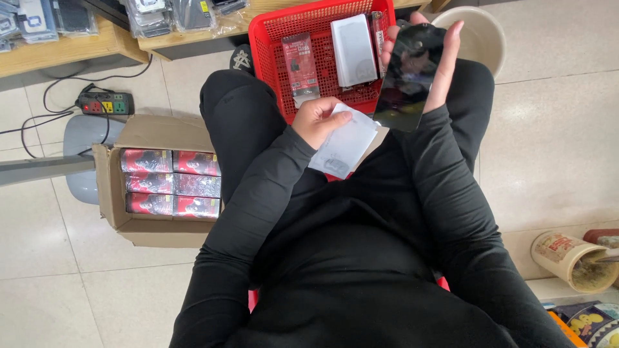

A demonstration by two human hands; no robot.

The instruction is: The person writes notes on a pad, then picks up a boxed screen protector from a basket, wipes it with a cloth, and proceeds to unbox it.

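Note:
My right hand (431, 58) holds up a glossy black rectangular sheet, like a phone screen protector (407, 80), over my right knee. My left hand (318, 120) grips a white paper sleeve (345, 145) above my lap, just in front of the red plastic basket (272, 38) that rests on my knees. Inside the basket lie a red flat packet (300, 67), a white box (353, 50) and another red packet partly hidden behind the black sheet.
An open cardboard box (113, 193) of red-and-black packets stands on the tiled floor at my left, beside a grey stool base (84, 138) and a power strip (106, 103). A beige bucket (480, 35) is at upper right. A paper cup (570, 261) sits lower right.

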